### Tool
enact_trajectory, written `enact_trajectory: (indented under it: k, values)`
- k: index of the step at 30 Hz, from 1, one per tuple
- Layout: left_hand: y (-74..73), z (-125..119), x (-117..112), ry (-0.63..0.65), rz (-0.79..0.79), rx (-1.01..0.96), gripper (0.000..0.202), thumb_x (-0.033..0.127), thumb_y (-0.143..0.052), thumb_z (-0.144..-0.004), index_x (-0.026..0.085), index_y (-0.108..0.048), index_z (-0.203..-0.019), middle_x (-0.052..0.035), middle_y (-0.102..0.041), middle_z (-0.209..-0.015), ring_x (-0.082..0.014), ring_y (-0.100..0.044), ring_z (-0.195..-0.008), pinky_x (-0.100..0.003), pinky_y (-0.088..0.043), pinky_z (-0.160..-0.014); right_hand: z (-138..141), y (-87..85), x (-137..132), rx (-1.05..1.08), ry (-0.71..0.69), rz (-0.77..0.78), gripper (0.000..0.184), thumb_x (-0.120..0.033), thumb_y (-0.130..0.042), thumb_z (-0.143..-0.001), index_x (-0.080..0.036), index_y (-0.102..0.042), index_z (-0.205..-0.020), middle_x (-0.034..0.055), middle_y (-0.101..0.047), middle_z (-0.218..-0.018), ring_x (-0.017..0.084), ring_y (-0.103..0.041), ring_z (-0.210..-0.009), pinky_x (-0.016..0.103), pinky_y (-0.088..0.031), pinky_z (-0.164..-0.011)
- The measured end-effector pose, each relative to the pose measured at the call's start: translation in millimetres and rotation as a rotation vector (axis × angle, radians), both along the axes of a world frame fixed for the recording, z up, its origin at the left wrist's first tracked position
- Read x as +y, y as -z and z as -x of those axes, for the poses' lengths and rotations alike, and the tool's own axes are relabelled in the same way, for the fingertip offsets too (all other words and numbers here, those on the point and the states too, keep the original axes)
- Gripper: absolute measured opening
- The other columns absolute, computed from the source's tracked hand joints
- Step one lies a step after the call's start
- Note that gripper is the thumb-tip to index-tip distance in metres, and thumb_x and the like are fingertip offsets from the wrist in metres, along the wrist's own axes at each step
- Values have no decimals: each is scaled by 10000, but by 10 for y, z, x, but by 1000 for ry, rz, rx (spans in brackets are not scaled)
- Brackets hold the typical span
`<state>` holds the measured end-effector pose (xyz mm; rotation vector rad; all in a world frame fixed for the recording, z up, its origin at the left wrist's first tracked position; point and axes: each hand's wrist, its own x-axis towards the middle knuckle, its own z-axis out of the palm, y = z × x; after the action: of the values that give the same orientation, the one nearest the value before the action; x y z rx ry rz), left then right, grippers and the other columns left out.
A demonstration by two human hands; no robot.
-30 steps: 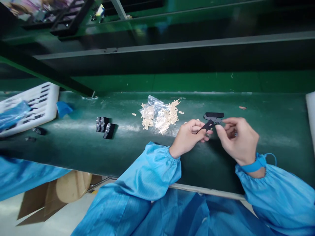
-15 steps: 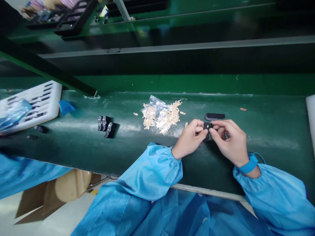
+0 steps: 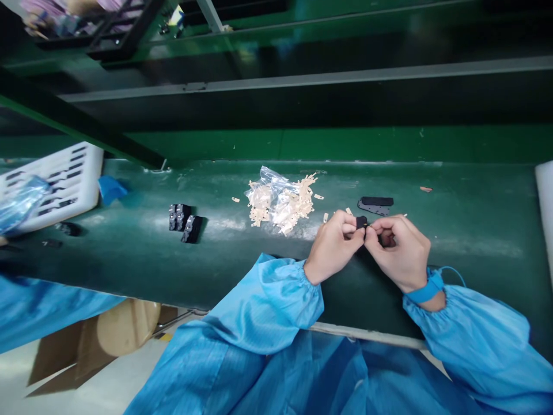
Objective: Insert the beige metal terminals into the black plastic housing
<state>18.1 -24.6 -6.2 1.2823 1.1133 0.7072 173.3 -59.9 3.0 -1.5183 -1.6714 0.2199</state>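
Between thumb and fingers, my left hand (image 3: 332,246) grips a small black plastic part (image 3: 361,221), largely covered by the fingertips. My right hand (image 3: 401,249) is closed in a pinch against the part's right side, where a tiny yellowish spot shows; what lies between those fingertips is too small to make out. Just behind the hands lie a flat black strip (image 3: 377,201) and a dark grey flat piece (image 3: 375,210). To the left is a pile of small beige tabs (image 3: 290,210) around a clear plastic bag (image 3: 276,183), with several loose tabs nearby.
Three black blocks (image 3: 193,229) sit left on the green bench (image 3: 242,271). Farther left are a white slotted tray (image 3: 88,193), a blue scrap (image 3: 112,189) and a co-worker's blue sleeve (image 3: 47,308). A green post (image 3: 108,135) slants down to the bench; a white edge (image 3: 546,202) stands right.
The black part has turned in my fingers, and its yellowish spot is now mostly covered. My right hand has shifted slightly left, closer to my left hand. The whole view has shifted slightly.
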Motion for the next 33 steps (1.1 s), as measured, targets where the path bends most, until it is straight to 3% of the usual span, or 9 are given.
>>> enact_trajectory:
  k: [16, 26, 33]
  values:
    - [-28, -49, -65, -26, -15, -43, 168, 291, -645, -915, 195, -512, -950, 33, -665, -735, -102, -656, -674, -203, -458, -625, 23, -8, 2, 95, 37, 21, 125, -165, -687, -856, -216, -585, -804, -25, -570, -711, 116, -499, -562, 262, -423, -514]
    - [-97, 41, -36, 16, -312, 70, 159, 255, -607, -959, 218, -627, -1112, -14, -771, -974, -146, -748, -900, -224, -548, -766, -68, 8, 2, 277, 11, 222, 83, -269, -686, -905, -214, -641, -862, -4, -603, -710, 134, -544, -583, 265, -451, -544]
    - [-27, 72, -27, 28, -688, 229, 218, 295, -555, -1011, 229, -676, -1180, -45, -773, -1065, -172, -735, -969, -277, -550, -858, -82, 11, -10, 437, 1, 268, 101, -283, -691, -915, -218, -627, -870, 6, -626, -756, 134, -555, -593, 264, -440, -534]
